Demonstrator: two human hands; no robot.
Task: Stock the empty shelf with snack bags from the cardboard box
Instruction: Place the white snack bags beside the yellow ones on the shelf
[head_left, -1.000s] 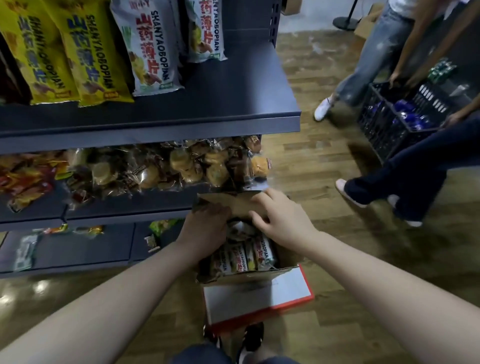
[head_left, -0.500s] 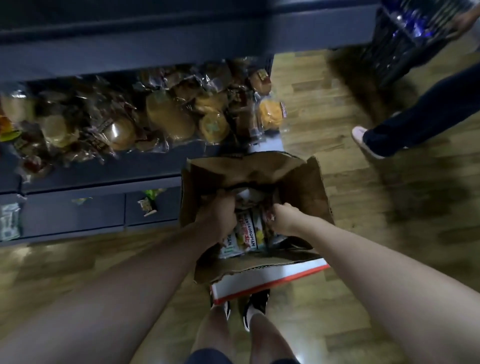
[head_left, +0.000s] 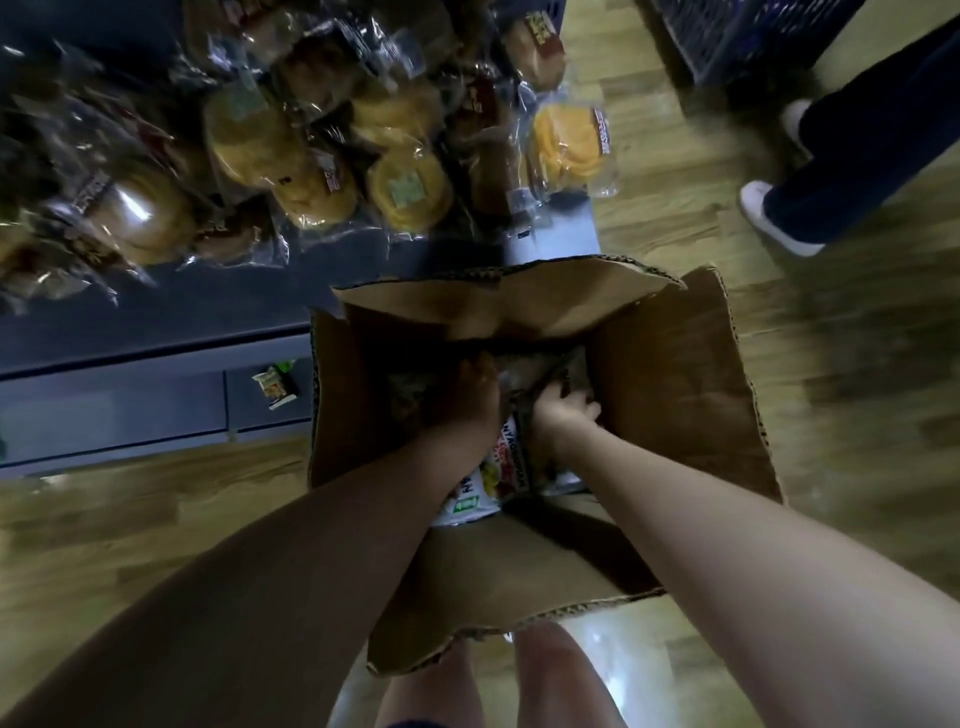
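Observation:
An open cardboard box (head_left: 670, 374) stands on the wooden floor below me, flaps spread. Both my hands are down inside it. My left hand (head_left: 470, 397) reaches into the dark left part, with its fingers hidden among the packs. My right hand (head_left: 563, 410) curls its fingers around the top of a snack bag (head_left: 506, 467), white with red and green print, which stands between my two wrists. More bags in the box lie in shadow. The dark shelf (head_left: 156, 343) runs along the left of the box.
Clear-wrapped pastries (head_left: 311, 145) cover the shelf above the box. A small packet (head_left: 275, 384) lies on the lowest shelf. Another person's dark trouser leg and white shoe (head_left: 779, 218) stand at the right, near a dark crate (head_left: 727, 36). My own legs are under the box's near flap.
My view has tipped down and closer over the box. Both hands went from the box's top flap deeper inside, and the right hand now grips a snack bag.

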